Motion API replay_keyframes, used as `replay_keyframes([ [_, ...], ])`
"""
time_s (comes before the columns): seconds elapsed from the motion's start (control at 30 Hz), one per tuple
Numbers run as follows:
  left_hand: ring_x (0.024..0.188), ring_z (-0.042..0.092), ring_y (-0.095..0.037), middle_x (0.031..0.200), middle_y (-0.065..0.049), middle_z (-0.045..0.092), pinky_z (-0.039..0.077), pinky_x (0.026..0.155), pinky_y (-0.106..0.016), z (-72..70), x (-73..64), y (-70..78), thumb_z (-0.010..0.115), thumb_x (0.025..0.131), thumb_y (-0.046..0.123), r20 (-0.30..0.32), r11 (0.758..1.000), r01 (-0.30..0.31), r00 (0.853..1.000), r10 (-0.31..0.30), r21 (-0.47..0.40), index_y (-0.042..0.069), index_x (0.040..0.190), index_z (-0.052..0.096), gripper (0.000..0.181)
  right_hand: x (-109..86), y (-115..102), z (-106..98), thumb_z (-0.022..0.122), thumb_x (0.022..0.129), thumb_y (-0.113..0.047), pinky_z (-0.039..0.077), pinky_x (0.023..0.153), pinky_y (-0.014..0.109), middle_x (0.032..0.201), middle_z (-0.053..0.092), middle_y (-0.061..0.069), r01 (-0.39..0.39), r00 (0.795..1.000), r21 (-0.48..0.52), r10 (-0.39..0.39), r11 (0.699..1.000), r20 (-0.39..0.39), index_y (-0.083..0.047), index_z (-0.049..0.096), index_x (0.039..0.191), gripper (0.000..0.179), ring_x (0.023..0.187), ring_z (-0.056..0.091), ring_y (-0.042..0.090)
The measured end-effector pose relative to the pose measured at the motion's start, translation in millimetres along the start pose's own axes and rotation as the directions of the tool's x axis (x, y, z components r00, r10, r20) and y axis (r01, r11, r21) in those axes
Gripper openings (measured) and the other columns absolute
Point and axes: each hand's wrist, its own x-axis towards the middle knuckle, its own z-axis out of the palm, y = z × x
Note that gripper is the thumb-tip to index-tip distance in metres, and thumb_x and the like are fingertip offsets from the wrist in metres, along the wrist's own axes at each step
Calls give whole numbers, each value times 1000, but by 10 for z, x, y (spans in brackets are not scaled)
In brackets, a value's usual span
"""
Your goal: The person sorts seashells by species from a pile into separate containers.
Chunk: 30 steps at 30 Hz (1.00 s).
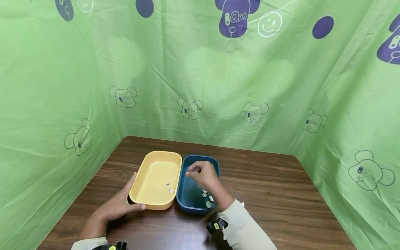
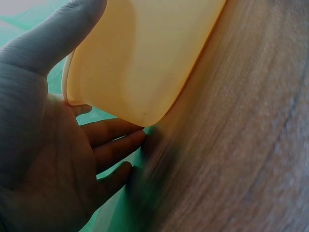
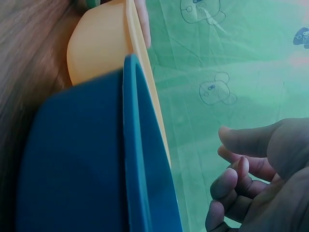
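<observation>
My left hand grips the near left corner of a yellow rectangular tub, with the thumb along its near wall. In the left wrist view, its fingers lie against the tub's other side and underside edge. A small whitish pebble or shell and a tinier greyish piece lie inside. Over the dark blue tub hovers my right hand, fingers loosely bent, thumb apart from them in the right wrist view. Nothing shows between them. Several whitish pieces lie in the blue tub, partly hidden by the right wrist.
The two tubs stand side by side on a brown wooden table. Another whitish piece shows just beyond the right sleeve. A green printed curtain encloses the table at the back and sides.
</observation>
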Motion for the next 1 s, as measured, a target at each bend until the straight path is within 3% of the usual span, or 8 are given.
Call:
replay_keyframes([
  [0.2,158,18,-62,178,-39,4,15,105,5,-2,-1,-5,91,86,19,0,1000,1,1000,-1,-1,4,175,-9,135,-39,130,-164,83,97,-12,42,58,24,67,53,-4,21,999,-3,-21,1000,-25,-6,81,95,7,62,48,11],
  [0.63,157,19,-63,179,-37,5,16,107,4,4,19,-13,91,86,18,2,1000,-12,1000,12,-7,6,175,-9,135,-210,333,-559,85,95,-11,42,61,26,68,53,-3,-34,993,7,35,999,-117,-7,81,92,7,66,50,13],
  [1.0,158,21,-62,179,-37,7,16,107,3,6,0,-26,92,85,19,-4,1000,-12,1000,12,9,6,175,-8,135,-385,543,-813,86,92,-7,43,62,22,72,62,1,-44,986,-2,43,999,-161,-4,81,92,6,70,54,10],
])
